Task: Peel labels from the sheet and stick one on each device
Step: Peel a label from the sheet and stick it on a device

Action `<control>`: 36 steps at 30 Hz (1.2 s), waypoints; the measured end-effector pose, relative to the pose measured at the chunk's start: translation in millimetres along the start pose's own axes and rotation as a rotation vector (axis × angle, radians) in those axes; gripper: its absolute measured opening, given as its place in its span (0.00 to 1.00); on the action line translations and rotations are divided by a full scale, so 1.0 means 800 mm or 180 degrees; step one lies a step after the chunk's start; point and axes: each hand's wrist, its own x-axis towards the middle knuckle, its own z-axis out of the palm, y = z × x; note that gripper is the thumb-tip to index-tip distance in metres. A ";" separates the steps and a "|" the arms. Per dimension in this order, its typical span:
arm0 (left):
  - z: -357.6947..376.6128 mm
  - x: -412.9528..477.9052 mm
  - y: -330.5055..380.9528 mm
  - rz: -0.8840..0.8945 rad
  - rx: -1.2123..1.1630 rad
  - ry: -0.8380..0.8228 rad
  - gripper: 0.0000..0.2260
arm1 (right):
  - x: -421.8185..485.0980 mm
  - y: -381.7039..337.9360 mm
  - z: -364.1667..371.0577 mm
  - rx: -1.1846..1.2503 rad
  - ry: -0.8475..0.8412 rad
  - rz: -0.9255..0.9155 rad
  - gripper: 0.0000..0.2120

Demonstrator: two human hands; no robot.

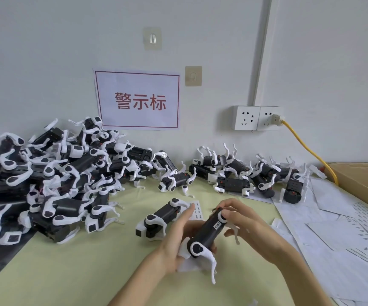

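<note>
A white sign (137, 100) with red characters is hanging on the wall, two hooks (152, 38) sitting above it. A yellow cable (306, 146) is running from a socket (269, 118) toward a cardboard box (359, 175).

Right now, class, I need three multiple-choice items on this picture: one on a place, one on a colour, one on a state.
1. Where is the big heap of devices?
A. On the left of the table
B. In the cardboard box
C. On the floor

2. What colour is the cable plugged into the wall socket?
A. Black
B. Yellow
C. Blue

3. The held device is:
A. Lying untouched
B. Gripped by both hands
C. Hanging on a hook

Key: 1 A, the heap fills the table's left side. 2 B, it shows yellow. 3 B, the left hand and right hand hold it.
</note>
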 end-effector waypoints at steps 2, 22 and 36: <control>0.000 0.003 0.000 0.0118 -0.0189 0.0095 0.33 | -0.005 -0.003 -0.013 -0.0018 -0.0092 0.0096 0.16; -0.050 -0.036 0.065 0.1594 -0.0593 -0.0687 0.18 | -0.005 -0.001 -0.065 0.1617 0.0766 0.0588 0.31; -0.089 -0.011 0.041 0.1198 0.5403 0.2981 0.26 | -0.020 0.013 -0.091 0.3806 0.2190 -0.0732 0.20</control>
